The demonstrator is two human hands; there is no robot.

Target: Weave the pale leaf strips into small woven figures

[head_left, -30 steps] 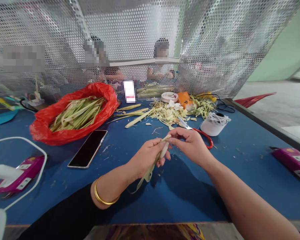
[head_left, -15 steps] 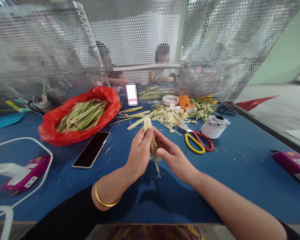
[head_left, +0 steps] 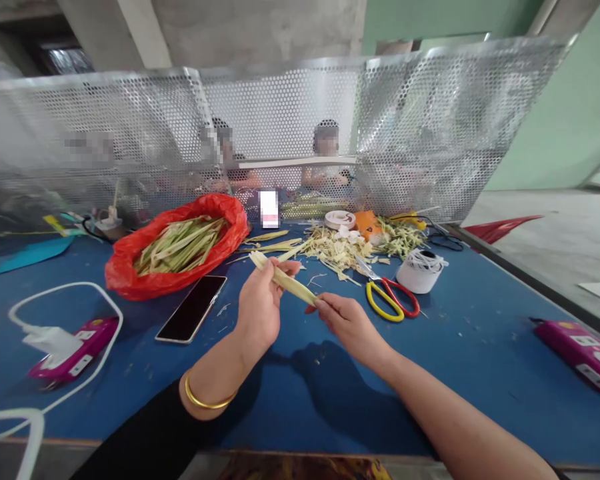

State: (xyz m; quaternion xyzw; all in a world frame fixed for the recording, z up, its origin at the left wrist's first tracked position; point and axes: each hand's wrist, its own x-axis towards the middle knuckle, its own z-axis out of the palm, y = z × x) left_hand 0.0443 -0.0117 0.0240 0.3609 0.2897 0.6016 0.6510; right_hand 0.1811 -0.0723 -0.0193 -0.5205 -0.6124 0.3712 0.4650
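A pale yellow-green bundle of dried plant leaf strips (head_left: 293,285) stretches between my hands, slanting down to the right. My left hand (head_left: 260,303) is closed round its broad upper end, thumb on top. At the narrow lower tip, my right hand (head_left: 347,323) pinches the strips between thumb and fingers. Just right of the right hand lie scissors (head_left: 393,300) with one yellow and one red handle. Beyond the hands is a pile of leaf scraps (head_left: 333,247), with a few loose strips (head_left: 275,245) to its left.
On the left are a red plastic bag (head_left: 180,280) of leaf strips, a phone (head_left: 193,310) and a purple power strip (head_left: 75,353) with a white cable. A white string spool (head_left: 421,272) and another power strip (head_left: 583,350) stand right. Behind a perforated metal screen (head_left: 280,133) sit people.
My hands have moved apart, the right one down to the tip. The leaf bundle has swung from near upright to a slant. The camera view has tilted up.
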